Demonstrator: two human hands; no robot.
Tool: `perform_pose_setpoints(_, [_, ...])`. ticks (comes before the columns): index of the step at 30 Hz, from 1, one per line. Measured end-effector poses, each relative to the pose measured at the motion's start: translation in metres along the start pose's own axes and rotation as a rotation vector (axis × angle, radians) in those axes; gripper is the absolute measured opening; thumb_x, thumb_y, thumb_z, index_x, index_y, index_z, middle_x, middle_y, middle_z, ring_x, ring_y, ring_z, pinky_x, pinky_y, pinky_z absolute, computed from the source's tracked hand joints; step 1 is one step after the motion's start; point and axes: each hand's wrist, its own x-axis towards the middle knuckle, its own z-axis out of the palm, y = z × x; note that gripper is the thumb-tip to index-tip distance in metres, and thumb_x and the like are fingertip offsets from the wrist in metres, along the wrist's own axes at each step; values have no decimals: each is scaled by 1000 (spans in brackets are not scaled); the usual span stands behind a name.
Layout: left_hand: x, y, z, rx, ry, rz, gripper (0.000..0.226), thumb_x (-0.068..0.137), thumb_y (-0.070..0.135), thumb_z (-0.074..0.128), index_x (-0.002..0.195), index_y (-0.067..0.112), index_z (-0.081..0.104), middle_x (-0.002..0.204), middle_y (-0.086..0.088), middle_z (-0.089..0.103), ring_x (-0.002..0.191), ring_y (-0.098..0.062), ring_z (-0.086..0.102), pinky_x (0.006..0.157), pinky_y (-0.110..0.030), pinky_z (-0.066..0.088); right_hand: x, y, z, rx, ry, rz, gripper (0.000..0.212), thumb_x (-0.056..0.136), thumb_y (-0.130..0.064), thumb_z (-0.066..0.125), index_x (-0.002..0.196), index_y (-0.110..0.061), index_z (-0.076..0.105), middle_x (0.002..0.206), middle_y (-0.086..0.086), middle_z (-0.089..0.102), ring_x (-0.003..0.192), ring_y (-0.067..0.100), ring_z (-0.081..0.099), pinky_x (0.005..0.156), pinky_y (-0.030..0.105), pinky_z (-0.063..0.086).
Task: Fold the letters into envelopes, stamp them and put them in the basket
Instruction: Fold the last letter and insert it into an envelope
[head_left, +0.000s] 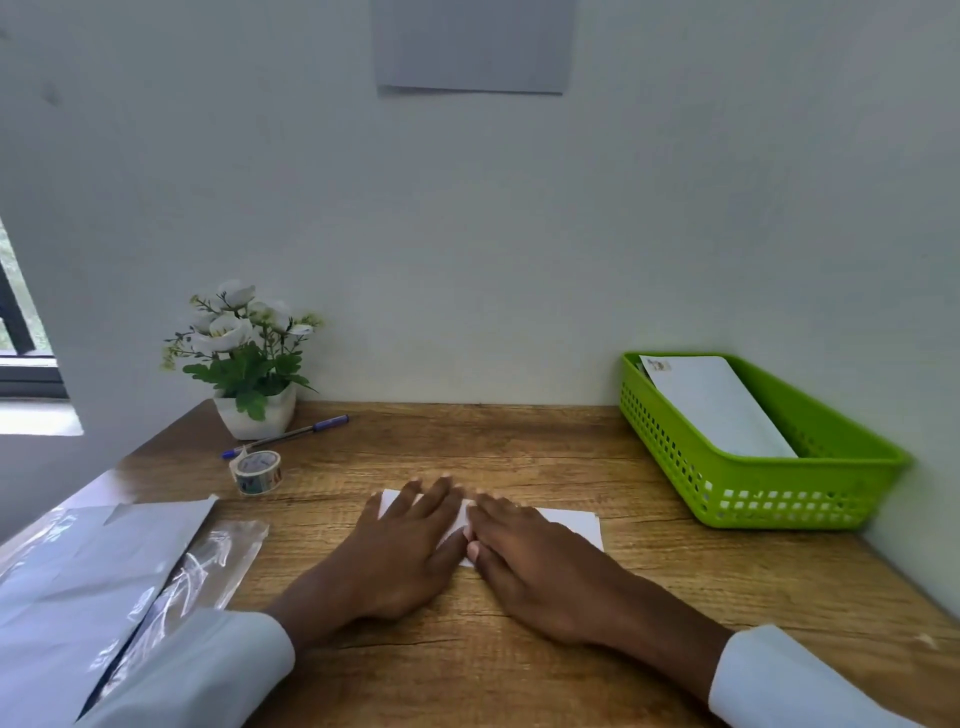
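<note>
A folded white letter (574, 525) lies flat on the wooden desk (519, 447) in front of me. My left hand (402, 545) presses flat on its left part, fingers spread. My right hand (535, 556) lies flat on its right part, thumb touching the left thumb. Most of the paper is hidden under both hands. At the back right stands a green basket (779, 493) with a stamped white envelope (717, 405) leaning inside. A roll of stamp tape (256, 472) sits to the left of the letter.
A clear plastic pack of envelopes (104, 582) lies at the left edge. A blue pen (291, 435) and a white pot of artificial flowers (249, 358) stand at the back left. The wall runs close behind the desk and along its right side.
</note>
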Motion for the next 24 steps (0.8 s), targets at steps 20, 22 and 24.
perform_pose_setpoints(20, [-5,-1,-12,-64,-27,-208,88,90,74,13,155,18,-7,163,-5,-13,149,-28,-16,117,-54,-9,-5,-11,-12,-30,-45,255,67,100,-58,27,156,-22,18,165,-1,17,150,19,20,119,37,19])
perform_pose_setpoints(22, [-10,-3,-23,-90,56,-180,81,95,67,17,155,15,0,164,-7,-5,150,-27,-11,118,-51,-5,6,-28,-14,64,51,193,53,99,-53,36,146,-29,37,154,-4,42,136,19,44,106,35,39])
perform_pose_setpoints(24, [-24,-11,-38,-156,154,-154,74,99,58,22,155,12,10,164,-10,6,151,-27,-1,120,-47,2,19,-47,-20,175,142,129,43,98,-47,45,138,-31,50,144,-5,55,124,18,55,89,27,44])
